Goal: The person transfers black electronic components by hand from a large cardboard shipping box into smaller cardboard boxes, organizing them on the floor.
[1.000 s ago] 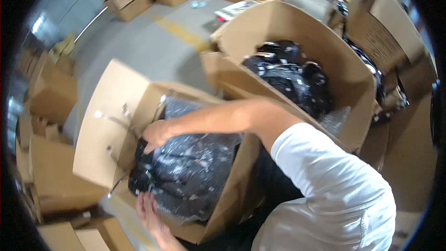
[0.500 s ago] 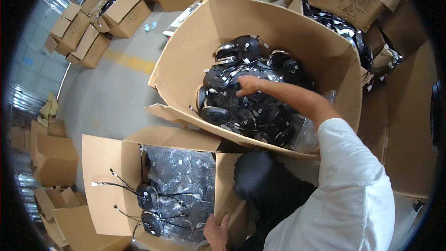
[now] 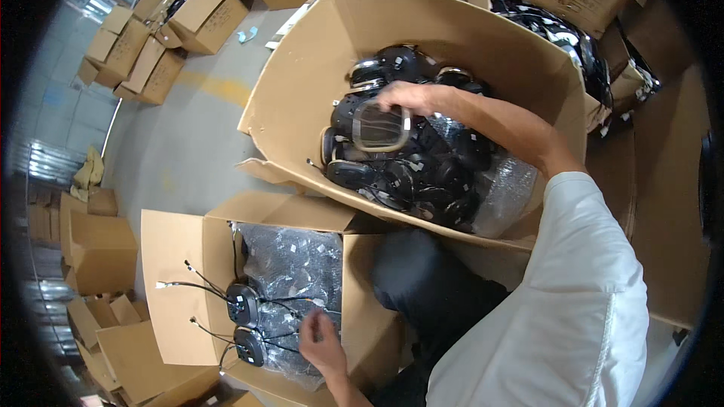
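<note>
Inside the large cardboard box [image 3: 298, 68], my right hand [image 3: 407, 98] is closed on the top edge of a rounded-square black part with a pale rim [image 3: 381, 126], which is blurred by motion. Beneath it lies a heap of similar black parts [image 3: 445, 188] with cables and small white labels. My left hand [image 3: 323, 343] is raised over the smaller open box [image 3: 173, 286], its fingers loosely bent and apart, with nothing visible in them. That box holds a sheet of bubble wrap [image 3: 294, 264] and two black cabled units [image 3: 243, 303] side by side along its left wall.
Clear plastic wrap [image 3: 507, 196] lies at the right end of the large box. More cardboard boxes [image 3: 207, 15] stand at the far left, and others [image 3: 113, 256] line the left side. A box of bagged black parts [image 3: 543, 34] sits at the far right. My dark-clothed knee [image 3: 415, 271] is between the two boxes.
My right hand has lifted a rounded black part off the heap. My left hand has let go of the small box's edge and moved up and left over the bubble wrap.
</note>
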The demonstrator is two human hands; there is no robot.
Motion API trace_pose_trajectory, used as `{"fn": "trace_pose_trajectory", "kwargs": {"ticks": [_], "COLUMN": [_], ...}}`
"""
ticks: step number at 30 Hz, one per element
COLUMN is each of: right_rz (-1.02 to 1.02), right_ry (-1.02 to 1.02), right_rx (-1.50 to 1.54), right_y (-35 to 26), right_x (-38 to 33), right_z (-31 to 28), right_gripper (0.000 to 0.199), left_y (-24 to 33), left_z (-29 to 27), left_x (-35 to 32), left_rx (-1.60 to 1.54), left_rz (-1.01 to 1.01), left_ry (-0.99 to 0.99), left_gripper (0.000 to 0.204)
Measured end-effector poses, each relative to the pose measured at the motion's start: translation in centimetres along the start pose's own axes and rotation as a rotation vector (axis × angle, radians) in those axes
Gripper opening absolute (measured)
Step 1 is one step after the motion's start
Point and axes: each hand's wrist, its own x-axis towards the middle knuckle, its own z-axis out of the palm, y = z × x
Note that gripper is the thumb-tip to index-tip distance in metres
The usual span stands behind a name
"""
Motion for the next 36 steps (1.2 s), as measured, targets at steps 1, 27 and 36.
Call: {"fn": "trace_pose_trajectory", "kwargs": {"ticks": [1,27,36], "right_rz": [-0.035,-0.335,-0.397], "right_ry": [-0.021,0.776,-0.582], "right_rx": [0.126,-0.216,-0.371], "right_y": [-2.8,-4.5,-13.2], "right_x": [-1.4,-6.5,-16.9], "right_z": [1.3,-0.2,31.4], "right_gripper": [0.020,0.037,0.057], "left_y": [3.3,-1.3,0.8], "left_z": [0.3,-5.0,-3.9], "left_x": [1.4,-2.0,-3.4], "left_rx": [-0.131,-1.467,-1.759], "left_rz": [0.019,-0.160,-0.179], "left_ry": [0.010,0.332,0.011], "left_gripper": [0.024,0.037,0.048]}}
